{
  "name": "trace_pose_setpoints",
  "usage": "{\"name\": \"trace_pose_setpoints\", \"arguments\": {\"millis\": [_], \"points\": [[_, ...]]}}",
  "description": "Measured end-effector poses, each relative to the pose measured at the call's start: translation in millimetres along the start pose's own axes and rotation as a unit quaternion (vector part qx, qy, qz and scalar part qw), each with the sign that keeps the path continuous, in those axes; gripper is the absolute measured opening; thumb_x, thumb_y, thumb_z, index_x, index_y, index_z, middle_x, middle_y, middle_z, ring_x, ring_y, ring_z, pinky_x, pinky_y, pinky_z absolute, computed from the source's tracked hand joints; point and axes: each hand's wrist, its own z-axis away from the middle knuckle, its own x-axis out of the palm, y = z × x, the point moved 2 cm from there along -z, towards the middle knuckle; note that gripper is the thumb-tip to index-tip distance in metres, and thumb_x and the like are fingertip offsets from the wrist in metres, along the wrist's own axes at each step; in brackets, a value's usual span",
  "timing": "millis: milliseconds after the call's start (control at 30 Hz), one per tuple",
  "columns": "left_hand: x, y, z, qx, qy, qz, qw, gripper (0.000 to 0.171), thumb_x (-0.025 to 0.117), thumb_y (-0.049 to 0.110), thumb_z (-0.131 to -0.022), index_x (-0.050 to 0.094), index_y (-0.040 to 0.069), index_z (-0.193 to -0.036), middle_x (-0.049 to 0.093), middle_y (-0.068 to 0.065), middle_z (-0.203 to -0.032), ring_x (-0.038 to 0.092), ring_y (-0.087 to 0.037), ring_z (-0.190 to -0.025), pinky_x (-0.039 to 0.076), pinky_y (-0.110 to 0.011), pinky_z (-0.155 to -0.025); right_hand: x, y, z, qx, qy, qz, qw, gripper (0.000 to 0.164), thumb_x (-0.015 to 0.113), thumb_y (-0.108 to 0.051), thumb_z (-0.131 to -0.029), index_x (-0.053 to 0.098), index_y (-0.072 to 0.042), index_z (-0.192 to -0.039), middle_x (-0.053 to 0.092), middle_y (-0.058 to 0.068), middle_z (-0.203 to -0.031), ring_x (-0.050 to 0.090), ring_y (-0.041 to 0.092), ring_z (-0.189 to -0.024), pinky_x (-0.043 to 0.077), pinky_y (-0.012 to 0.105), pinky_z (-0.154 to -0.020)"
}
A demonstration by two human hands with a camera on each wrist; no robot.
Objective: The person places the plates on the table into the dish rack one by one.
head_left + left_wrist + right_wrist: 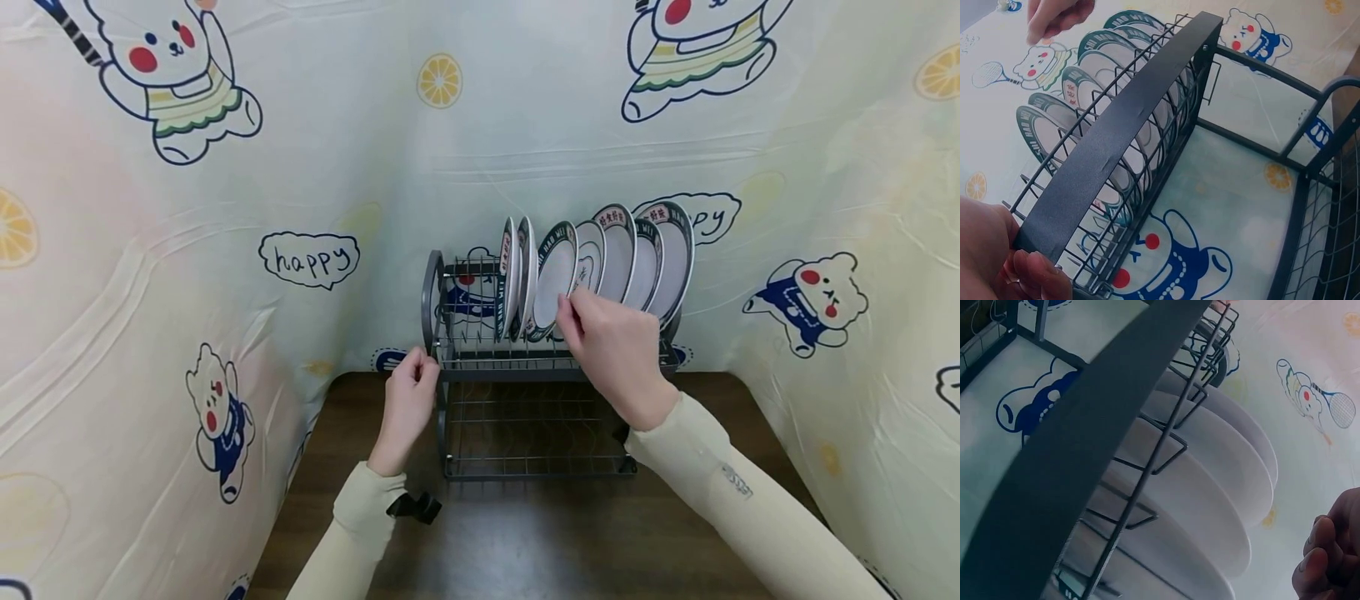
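Observation:
A dark metal dish rack with two tiers stands at the back of the table. Several white plates with dark green patterned rims lean upright in its top tier. My left hand is at the rack's front left corner. Its thumb and fingers grip the end of the flat front bar. In front of the plates, over the rack's right half, is my right hand. Its fingers are curled with nothing between them, apart from the plates in the right wrist view.
The lower tier of the rack holds no dishes. Brown wooden table extends in front of it. A pale printed cloth hangs behind and on both sides. Black straps sit at my sleeve cuffs.

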Motion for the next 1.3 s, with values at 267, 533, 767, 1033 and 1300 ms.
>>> {"name": "trace_pose_setpoints", "arguments": {"millis": [267,533,767,1033,1300], "points": [[-1.4,1.5,0.8,-0.01,0.0,0.01,0.9999,0.023,0.049,0.013,-0.107,0.048,0.01,-0.083,0.045,-0.005,-0.071,0.046,-0.017,-0.053,0.034,-0.026,-0.048,-14.3,4.1,26.0,-0.006,0.02,-0.01,1.0,0.032,0.057,-0.011,-0.099,0.052,-0.009,-0.068,0.041,0.001,-0.053,0.038,0.014,-0.039,0.023,0.025,-0.038],[-2.6,0.5,0.7,-0.013,0.005,0.0,0.9999,0.024,0.048,0.012,-0.106,0.048,0.01,-0.082,0.045,-0.005,-0.07,0.046,-0.018,-0.053,0.034,-0.025,-0.047,-17.8,7.1,55.4,0.01,0.024,-0.031,0.999,0.038,0.047,-0.024,-0.105,0.054,-0.011,-0.07,0.044,-0.001,-0.054,0.042,0.013,-0.042,0.03,0.026,-0.038],[-1.5,-0.2,0.0,-0.012,0.0,-0.006,0.9999,0.024,0.048,0.012,-0.105,0.048,0.009,-0.082,0.045,-0.006,-0.07,0.047,-0.021,-0.055,0.033,-0.025,-0.048,-22.8,10.9,84.2,0.006,0.034,-0.042,0.999,0.038,0.046,-0.028,-0.105,0.065,-0.008,-0.08,0.059,0.003,-0.063,0.053,0.015,-0.05,0.044,0.031,-0.042],[-2.3,1.7,-0.4,-0.002,0.007,-0.025,0.9997,0.024,0.048,0.012,-0.105,0.048,0.01,-0.081,0.044,-0.007,-0.07,0.046,-0.024,-0.058,0.032,-0.026,-0.05,-17.7,15.6,123.7,0.025,0.008,-0.044,0.999,0.041,0.045,-0.032,-0.106,0.072,-0.007,-0.089,0.069,0.005,-0.073,0.059,0.018,-0.059,0.047,0.03,-0.044],[-1.4,0.6,-1.4,0.002,0.007,-0.029,0.9996,0.024,0.048,0.011,-0.104,0.048,0.01,-0.081,0.044,-0.006,-0.07,0.045,-0.023,-0.058,0.032,-0.026,-0.05,-0.9,16.5,167.3,0.026,0.045,-0.068,0.996,0.039,0.046,-0.028,-0.106,0.076,-0.004,-0.1,0.073,0.005,-0.084,0.065,0.02,-0.071,0.054,0.039,-0.057]]}}
